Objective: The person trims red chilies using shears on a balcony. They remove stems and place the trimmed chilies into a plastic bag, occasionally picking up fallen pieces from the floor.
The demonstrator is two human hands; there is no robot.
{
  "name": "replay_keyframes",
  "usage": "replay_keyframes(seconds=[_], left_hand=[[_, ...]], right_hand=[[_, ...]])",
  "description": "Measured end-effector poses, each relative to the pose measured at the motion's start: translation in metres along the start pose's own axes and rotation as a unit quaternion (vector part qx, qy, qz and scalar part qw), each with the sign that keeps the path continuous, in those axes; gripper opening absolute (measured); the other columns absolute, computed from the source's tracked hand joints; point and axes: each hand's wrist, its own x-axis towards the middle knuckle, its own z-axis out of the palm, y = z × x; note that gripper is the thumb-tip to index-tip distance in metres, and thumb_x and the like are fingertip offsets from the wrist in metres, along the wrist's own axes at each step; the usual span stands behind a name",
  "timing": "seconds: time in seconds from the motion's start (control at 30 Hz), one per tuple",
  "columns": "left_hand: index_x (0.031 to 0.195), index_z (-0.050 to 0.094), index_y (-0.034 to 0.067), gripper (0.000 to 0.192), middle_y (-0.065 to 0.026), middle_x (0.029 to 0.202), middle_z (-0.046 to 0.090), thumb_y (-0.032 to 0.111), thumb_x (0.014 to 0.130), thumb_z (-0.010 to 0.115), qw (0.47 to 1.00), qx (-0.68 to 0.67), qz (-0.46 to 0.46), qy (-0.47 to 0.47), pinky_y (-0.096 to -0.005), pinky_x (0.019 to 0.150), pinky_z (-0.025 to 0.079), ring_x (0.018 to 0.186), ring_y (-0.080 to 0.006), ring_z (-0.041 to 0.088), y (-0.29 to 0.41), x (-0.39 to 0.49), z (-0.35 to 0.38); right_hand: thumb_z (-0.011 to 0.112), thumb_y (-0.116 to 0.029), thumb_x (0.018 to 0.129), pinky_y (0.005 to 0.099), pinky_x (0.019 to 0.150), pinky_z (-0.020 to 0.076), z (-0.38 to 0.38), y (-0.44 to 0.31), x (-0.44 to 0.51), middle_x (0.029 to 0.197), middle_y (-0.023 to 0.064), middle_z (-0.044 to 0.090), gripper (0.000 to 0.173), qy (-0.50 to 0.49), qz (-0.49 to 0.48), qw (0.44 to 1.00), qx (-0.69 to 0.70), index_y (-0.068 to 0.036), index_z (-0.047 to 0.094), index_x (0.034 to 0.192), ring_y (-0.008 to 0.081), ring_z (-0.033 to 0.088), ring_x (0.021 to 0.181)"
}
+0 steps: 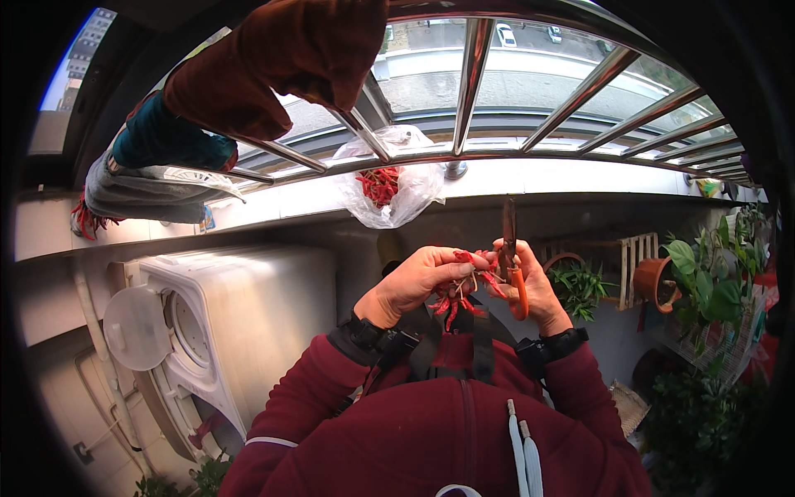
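Dried red chili peppers (pixel 456 304) hang in a bunch by their stems from my left hand (pixel 413 279), its thumb and fingers pinched on them in front of my chest. Close on the right, my right hand (pixel 531 286) holds scissors (pixel 518 292) with orange handles, their dark blades pointing up and away from me. A few chilies lie between the two hands, near the right fingertips. Beyond them, a clear plastic bag (pixel 413 199) with more red chilies (pixel 377 185) sits on the white tiled window ledge (pixel 484 180).
Metal window bars (pixel 472 87) run behind the ledge, with cloths (pixel 248 74) hanging over them at the upper left. A white washing machine (pixel 248 310) with its round lid raised stands on the left. Potted plants (pixel 708 279) and a wooden rack (pixel 630 267) are on the right.
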Motion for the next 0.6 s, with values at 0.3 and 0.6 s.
replay_keyframes(seconds=[0.3, 0.6], left_hand=[[0.123, 0.055, -0.001, 0.031, -0.0076, 0.096, 0.064, 0.01, 0.094, 0.053, 1.0, 0.008, 0.0, -0.004, -0.0221, 0.07, 0.05, 0.077, -0.008, 0.06, -0.003, 0.003, -0.003], [0.123, 0.052, -0.004, 0.031, -0.0153, 0.107, 0.064, 0.006, 0.093, 0.052, 0.985, -0.076, 0.056, 0.142, -0.0203, 0.063, 0.051, 0.071, -0.0097, 0.059, -0.004, -0.009, -0.041]], right_hand=[[0.071, 0.001, 0.076, 0.0227, 0.067, 0.0488, -0.001, 0.004, 0.002, 0.102, 0.0056, 0.061, 0.057, 0.045, 0.0, 0.996, -0.074, -0.009, 0.044, 0.125, 0.0107, 0.058, 0.085], [0.057, -0.004, 0.087, 0.0178, 0.052, 0.0441, -0.073, 0.01, 0.047, 0.095, 0.0119, 0.061, 0.036, 0.227, -0.102, 0.954, 0.168, -0.004, 0.047, 0.122, 0.0075, 0.054, 0.063]])
